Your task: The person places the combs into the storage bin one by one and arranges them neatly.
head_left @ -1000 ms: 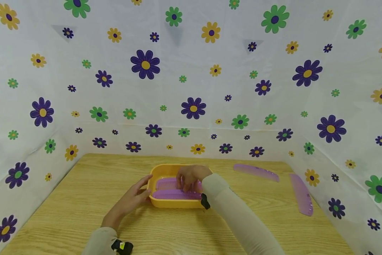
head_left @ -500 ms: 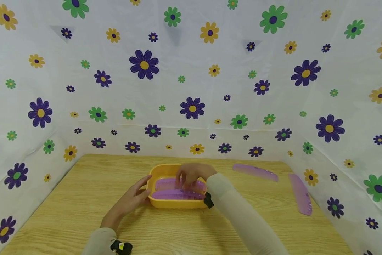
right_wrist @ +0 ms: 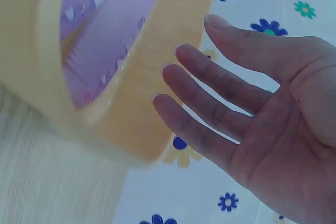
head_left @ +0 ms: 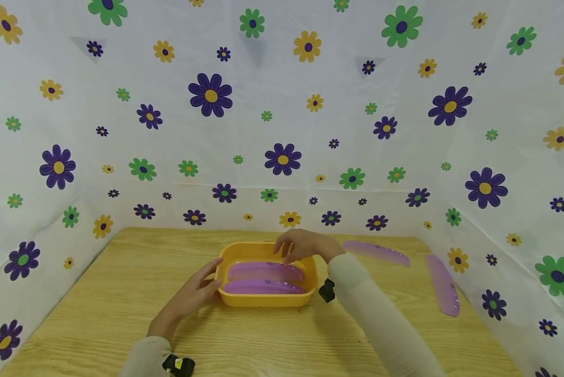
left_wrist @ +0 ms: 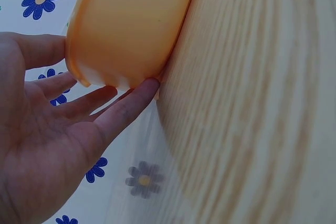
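Observation:
A yellow plastic tub (head_left: 265, 300) stands on the table with two purple combs inside. The back comb (head_left: 263, 270) and the front comb (head_left: 262, 287) lie side by side, both lengthwise across the tub. My left hand (head_left: 196, 289) touches the tub's left end; in the left wrist view its fingertips (left_wrist: 151, 84) meet the outer wall and the thumb is at the rim. My right hand (head_left: 303, 244) hovers over the tub's back right corner. The right wrist view shows its fingers spread and relaxed, holding nothing, beside the tub wall (right_wrist: 152, 103).
Two more purple combs lie on the wooden table (head_left: 244, 345) to the right: one (head_left: 378, 253) near the back edge, another (head_left: 443, 287) by the right edge. A white flowered sheet (head_left: 244, 131) encloses the back and both sides.
My right hand has come up off the combs in the tub and moved right and back, uncovering both. My left hand stays at the tub's left end.

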A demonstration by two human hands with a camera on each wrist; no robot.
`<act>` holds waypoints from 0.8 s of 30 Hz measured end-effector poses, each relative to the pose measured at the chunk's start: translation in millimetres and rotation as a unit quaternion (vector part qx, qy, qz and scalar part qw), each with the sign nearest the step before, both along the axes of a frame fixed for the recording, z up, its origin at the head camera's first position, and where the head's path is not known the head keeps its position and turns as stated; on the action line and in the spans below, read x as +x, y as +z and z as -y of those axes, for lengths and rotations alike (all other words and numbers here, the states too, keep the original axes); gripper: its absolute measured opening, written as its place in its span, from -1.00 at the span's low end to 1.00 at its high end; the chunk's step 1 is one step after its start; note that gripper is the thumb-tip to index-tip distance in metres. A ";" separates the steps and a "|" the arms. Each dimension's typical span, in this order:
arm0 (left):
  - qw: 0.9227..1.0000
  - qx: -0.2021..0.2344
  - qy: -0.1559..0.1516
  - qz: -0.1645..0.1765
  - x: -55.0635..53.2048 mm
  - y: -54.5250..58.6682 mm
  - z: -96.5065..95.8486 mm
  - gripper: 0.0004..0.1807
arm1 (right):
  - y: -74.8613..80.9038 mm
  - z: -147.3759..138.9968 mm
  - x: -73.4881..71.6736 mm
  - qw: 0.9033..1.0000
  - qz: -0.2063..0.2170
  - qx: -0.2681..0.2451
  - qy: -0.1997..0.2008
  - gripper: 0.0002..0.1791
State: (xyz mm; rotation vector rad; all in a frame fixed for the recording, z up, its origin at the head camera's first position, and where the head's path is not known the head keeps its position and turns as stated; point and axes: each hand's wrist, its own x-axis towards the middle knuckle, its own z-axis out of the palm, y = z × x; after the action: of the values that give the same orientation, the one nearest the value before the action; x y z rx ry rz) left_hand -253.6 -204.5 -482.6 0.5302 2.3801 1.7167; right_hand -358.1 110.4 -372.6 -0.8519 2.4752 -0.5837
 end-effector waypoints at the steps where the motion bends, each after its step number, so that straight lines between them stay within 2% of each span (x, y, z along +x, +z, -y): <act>1: 1.000 0.000 -0.001 -0.001 0.0 -0.2 0.4 -0.32 | 1.1 -3.5 -0.3 1.000 -0.005 -0.001 -0.001 -0.68; 6: 1.000 -0.002 -0.002 -0.006 0.2 -0.7 0.7 -0.32 | 3.1 -24.1 0.0 0.999 -0.039 -0.017 -0.010 -0.69; 13: 1.000 -0.001 -0.002 -0.007 0.4 -0.9 0.6 -0.32 | 3.4 -53.1 2.4 0.996 -0.066 -0.039 -0.046 -0.70; 24: 1.000 -0.007 0.006 0.000 -0.3 -0.2 0.7 -0.32 | -5.8 -101.1 -1.2 0.988 -0.105 -0.054 -0.101 -0.71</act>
State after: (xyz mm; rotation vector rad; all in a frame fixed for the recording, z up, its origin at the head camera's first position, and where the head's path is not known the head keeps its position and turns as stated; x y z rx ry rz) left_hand -253.9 -205.2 -482.8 0.5160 2.3992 1.7029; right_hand -359.3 211.5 -378.4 -0.7389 2.7659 -0.7378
